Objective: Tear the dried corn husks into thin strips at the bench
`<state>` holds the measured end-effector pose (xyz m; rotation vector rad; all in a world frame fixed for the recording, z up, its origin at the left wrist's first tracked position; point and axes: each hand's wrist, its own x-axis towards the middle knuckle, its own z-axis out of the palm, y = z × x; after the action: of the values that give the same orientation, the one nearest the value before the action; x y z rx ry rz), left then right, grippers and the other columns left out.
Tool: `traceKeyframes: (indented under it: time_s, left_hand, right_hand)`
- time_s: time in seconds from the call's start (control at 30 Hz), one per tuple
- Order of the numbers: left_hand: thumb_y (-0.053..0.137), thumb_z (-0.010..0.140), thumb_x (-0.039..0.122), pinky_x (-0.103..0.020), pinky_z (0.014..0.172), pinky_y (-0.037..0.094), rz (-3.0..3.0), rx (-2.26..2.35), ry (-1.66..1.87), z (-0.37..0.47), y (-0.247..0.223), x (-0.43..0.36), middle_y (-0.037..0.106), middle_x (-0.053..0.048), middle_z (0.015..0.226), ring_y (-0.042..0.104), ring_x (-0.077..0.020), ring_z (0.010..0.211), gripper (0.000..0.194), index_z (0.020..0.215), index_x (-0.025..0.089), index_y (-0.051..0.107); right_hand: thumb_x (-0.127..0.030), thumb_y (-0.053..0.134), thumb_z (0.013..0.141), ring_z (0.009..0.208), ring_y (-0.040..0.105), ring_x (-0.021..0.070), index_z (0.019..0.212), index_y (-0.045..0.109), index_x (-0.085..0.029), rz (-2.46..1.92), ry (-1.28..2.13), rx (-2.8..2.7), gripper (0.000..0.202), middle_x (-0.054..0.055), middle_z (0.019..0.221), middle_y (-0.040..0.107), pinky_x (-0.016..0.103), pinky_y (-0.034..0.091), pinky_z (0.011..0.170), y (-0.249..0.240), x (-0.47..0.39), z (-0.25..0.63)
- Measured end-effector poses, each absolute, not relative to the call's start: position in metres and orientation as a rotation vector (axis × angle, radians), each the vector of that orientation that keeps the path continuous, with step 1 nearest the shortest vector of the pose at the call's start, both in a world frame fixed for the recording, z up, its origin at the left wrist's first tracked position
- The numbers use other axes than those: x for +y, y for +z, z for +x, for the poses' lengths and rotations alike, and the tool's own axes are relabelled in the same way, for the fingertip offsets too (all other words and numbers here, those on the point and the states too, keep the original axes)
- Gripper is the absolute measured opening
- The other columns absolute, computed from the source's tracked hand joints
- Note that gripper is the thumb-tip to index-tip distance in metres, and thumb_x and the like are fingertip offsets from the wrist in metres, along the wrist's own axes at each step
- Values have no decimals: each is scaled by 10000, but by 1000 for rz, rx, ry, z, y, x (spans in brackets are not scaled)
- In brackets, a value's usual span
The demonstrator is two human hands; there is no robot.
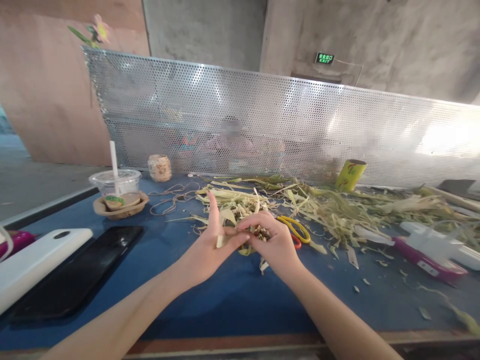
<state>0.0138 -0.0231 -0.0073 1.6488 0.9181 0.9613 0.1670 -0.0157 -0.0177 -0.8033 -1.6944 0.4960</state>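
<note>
My left hand (204,252) and my right hand (275,242) meet over the middle of the table. Between their closed fingertips is a small bunch of dried, pale strips that look like corn husk (261,231). One left finger points straight up while the others pinch a flat cream piece (221,241). The right thumb and fingers press on the bunch, partly hiding it. Just beyond my right hand lie scissors with yellow handles (294,228), and a red handle (296,242) shows beside them. Loose husk strips (240,200) spread behind both hands.
At left are a lidded cup (116,182) in a brown holder, a black phone (80,270) and a white device (45,260). A woven pot (159,167), a green-yellow tube (350,176) and a purple-white glue gun (431,257) stand or lie around. Perforated metal screen (210,110) behind.
</note>
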Motion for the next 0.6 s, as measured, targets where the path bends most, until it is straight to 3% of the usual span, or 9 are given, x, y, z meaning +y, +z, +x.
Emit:
traceKeyframes:
  time_s: [0.1,0.2,0.27,0.37,0.5,0.6]
  left_hand:
    - [521,815,374,-301,693,411,1630,959,1004,14,-12,-22,620,25,730,568,-166,716,990,1308,245,-327]
    - [511,822,379,-273,617,394,1639,944,963,15,-16,-21,566,50,648,514,-134,600,961,1323,256,-300]
    - [492,835,372,-270,601,394,1624,911,931,16,-18,-20,558,55,643,508,-120,570,945,1318,257,-311]
    - [513,827,359,-269,588,408,1519,861,925,18,-17,-20,555,57,665,519,-106,551,947,1331,268,-283]
    - [652,735,250,-232,511,383,1243,846,1031,22,-12,-19,564,54,702,464,-73,499,1040,1367,256,-175]
    - [681,706,220,-200,469,336,1088,817,1058,24,-11,-19,546,41,697,436,-63,527,785,1335,215,212]
  right_hand:
    - [-128,586,652,688,584,141,790,605,-206,-847,837,-1608,159,9,766,625,272,491,596,-16,-16,168]
    - [-192,614,660,603,607,120,947,478,-225,-689,1284,-1533,319,-19,800,610,276,517,559,-16,-16,169]
    - [-215,618,668,540,603,105,966,430,-235,-619,1378,-1511,353,-39,803,579,277,526,534,-16,-16,168]
    - [-199,601,684,540,595,100,970,428,-234,-682,1269,-1537,336,-36,819,553,256,517,506,-18,-15,167]
    - [-127,569,690,755,598,138,999,463,-226,-746,910,-1593,341,-18,781,572,274,500,693,-22,-12,169]
    - [-114,540,699,823,583,159,884,532,-213,-826,663,-1659,210,6,805,601,313,466,789,-25,-9,170]
